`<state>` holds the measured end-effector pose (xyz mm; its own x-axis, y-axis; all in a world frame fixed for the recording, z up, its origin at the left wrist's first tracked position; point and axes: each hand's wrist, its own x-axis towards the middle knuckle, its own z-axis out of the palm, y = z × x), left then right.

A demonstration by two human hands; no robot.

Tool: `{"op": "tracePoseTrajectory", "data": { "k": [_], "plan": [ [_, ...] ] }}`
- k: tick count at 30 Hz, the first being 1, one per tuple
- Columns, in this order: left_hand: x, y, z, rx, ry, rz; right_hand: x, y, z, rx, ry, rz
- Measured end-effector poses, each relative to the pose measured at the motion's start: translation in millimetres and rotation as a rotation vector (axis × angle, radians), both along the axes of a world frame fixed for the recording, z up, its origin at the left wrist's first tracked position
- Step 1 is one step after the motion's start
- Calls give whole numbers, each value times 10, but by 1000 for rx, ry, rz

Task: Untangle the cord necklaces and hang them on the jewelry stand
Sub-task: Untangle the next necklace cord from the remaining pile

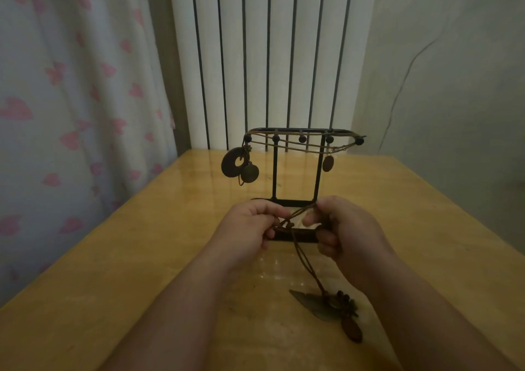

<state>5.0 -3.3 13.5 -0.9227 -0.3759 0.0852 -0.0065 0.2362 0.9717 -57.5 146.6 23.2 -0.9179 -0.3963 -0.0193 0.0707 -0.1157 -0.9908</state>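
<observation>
A: Both hands are up just in front of the jewelry stand (275,169). The left hand (250,225) and right hand (346,228) each pinch the cord necklace (305,260), fingers curled onto it.

B: They're keeping the loop spread between them, I'd say, to pick at that small knot. The pendant cluster (326,305) lies on the bench (142,242), near right, which likely keeps the cord from swinging.

A: Wrists level, forearms angling in from the near edge.

B: And the far rail already carries a ring pendant (233,162) on the left and an oval pendant (328,163) on the right.
</observation>
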Motion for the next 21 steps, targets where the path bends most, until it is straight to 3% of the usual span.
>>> {"op": "tracePoseTrajectory", "data": {
  "k": [9,16,21],
  "plan": [
    [34,59,47,-128,-72,-10,16,-5,-18,-123,1,39],
    [57,8,15,-158,-1,-95,23,16,-24,-141,67,123],
    [52,23,17,-209,-63,-179,34,17,-7,-210,43,68]
  ]
}}
